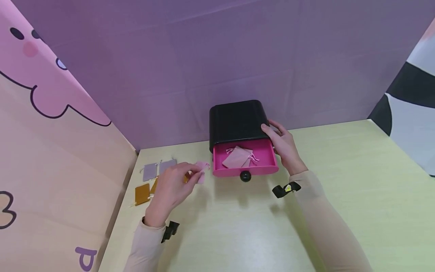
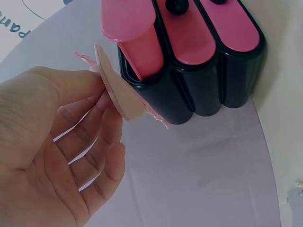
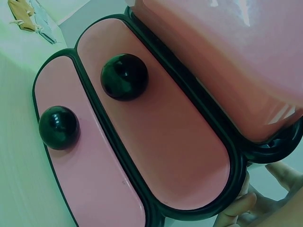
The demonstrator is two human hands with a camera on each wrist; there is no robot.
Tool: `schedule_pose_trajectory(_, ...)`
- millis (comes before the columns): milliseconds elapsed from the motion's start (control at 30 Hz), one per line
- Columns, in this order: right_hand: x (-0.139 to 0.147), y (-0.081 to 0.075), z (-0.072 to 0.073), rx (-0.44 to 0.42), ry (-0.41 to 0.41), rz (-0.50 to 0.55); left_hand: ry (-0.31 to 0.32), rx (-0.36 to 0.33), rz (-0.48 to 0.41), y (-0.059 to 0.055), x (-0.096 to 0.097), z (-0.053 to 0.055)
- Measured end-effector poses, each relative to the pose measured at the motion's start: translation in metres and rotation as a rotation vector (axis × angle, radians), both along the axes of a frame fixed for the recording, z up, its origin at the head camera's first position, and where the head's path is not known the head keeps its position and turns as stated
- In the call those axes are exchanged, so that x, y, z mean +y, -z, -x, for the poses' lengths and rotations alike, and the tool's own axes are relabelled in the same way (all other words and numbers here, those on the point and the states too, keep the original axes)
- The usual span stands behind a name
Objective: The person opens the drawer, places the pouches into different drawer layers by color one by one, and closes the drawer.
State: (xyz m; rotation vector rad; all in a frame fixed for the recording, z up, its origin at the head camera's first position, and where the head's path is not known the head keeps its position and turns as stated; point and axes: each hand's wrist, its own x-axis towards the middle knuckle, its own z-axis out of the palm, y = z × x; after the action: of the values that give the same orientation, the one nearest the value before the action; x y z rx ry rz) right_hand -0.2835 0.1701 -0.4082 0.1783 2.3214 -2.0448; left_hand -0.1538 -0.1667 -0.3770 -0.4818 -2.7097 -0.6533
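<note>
My left hand (image 1: 175,185) pinches a small pink drawstring pouch (image 1: 202,166) between thumb and fingertips, just left of a pulled-out drawer. In the left wrist view the pouch (image 2: 125,99) is seen nearly edge-on, its strings dangling. The bright pink drawer (image 1: 224,172), with a round black knob (image 1: 245,176), juts from the top of a black drawer cabinet (image 1: 238,121). Pale pink pouches (image 1: 236,158) lie overlapping inside it. My right hand (image 1: 287,147) grips the cabinet's right side, thumb on its upper edge. Two lower drawers (image 3: 156,127) are closed in the right wrist view.
On the table's left lie lavender pouches (image 1: 149,172) and mustard pouches (image 1: 142,194), some partly behind my left hand. A purple-covered wall (image 1: 204,75) rises right behind the cabinet. A printed panel (image 1: 68,151) borders the table's left side.
</note>
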Motion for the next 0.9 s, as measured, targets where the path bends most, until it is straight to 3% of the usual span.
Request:
schedule_pose_trajectory(633, 0.001, -0.002, -0.001, 0.003, -0.002, 0.012, 0.063, 0.087, 0.014, -0.016, 0.025, 0.006)
schedule_pose_trajectory(900, 0.001, -0.002, -0.001, 0.005, -0.013, 0.025, 0.104, 0.09, 0.005, -0.02, 0.038, 0.008)
